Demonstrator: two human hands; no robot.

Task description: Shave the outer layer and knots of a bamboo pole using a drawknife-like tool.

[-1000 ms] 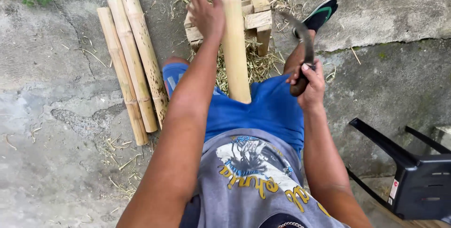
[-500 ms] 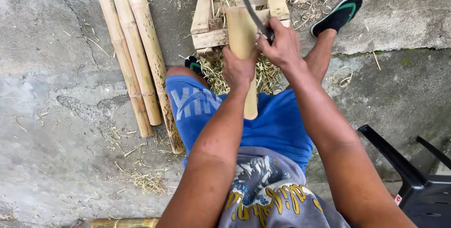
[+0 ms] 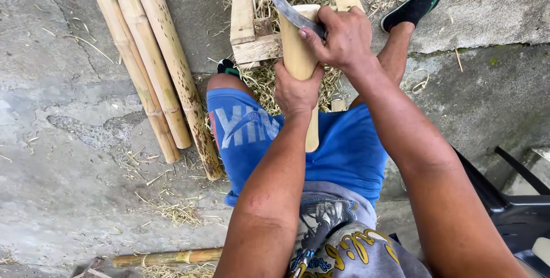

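Observation:
A pale bamboo piece (image 3: 298, 43) stands upright between my knees, its lower end over my blue shorts. My left hand (image 3: 296, 90) grips it around the middle. My right hand (image 3: 339, 36) is closed on the handle of a curved dark blade (image 3: 279, 0), which lies across the top end of the bamboo piece. Behind the piece stands a small wooden frame (image 3: 243, 14) on straw shavings.
Three long bamboo poles (image 3: 154, 66) lie side by side on the concrete at the left. A thin bamboo stick (image 3: 169, 257) lies near the bottom edge. A black plastic chair (image 3: 518, 203) stands at the right. My foot in a black sandal (image 3: 417, 2) is at the upper right.
My right hand swung the blade from beside my knee up onto the top of the bamboo piece. My left hand slid from the top of the piece down to its middle.

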